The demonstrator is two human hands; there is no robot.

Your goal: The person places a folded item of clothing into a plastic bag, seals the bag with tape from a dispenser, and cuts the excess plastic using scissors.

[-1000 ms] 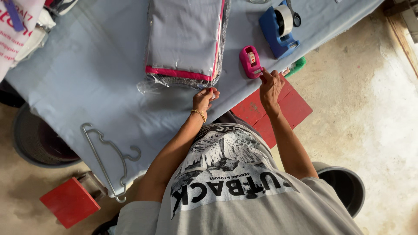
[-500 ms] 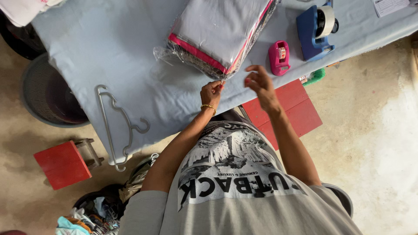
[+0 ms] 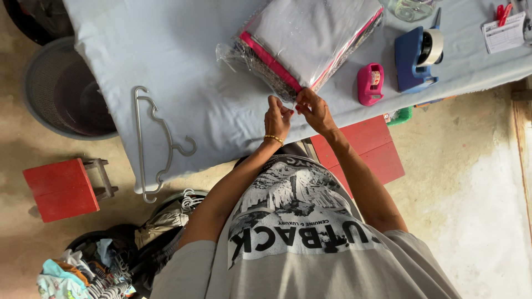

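The left hand (image 3: pixel 277 118) and the right hand (image 3: pixel 313 108) met at the near corner of a clear plastic bag holding folded grey cloth with a pink-red sealing strip (image 3: pixel 310 39), which lay on the desk (image 3: pixel 183 61) just beyond the fingers. Both hands were curled, fingertips pinched together on the thin edge of the plastic at that corner; what exactly sat between the fingertips was too small to make out. A thin gold bracelet (image 3: pixel 273 138) circled the left wrist.

The bag's film was glossy and crinkled, bunched loosely at the end left of the hands, and its far end was cut off by the top of the view. The desk was covered in a smooth pale blue-grey cloth that draped over the near edge.

Just to the right of the hands, a small pink plastic tape dispenser (image 3: pixel 369 84) stood on the cloth, and farther right a larger blue tape dispenser with a white roll (image 3: pixel 417 54). Well to the left of the hands lay a grey plastic clothes hanger (image 3: pixel 151 145), its bottom end reaching past the desk edge.

Beneath the desk, to the right of the hands, a flat red wooden board (image 3: pixel 368 149) showed in part. Far left on the floor stood a small red stool (image 3: pixel 61 188) and a round dark mesh basket (image 3: pixel 61 91), half hidden by the desk.
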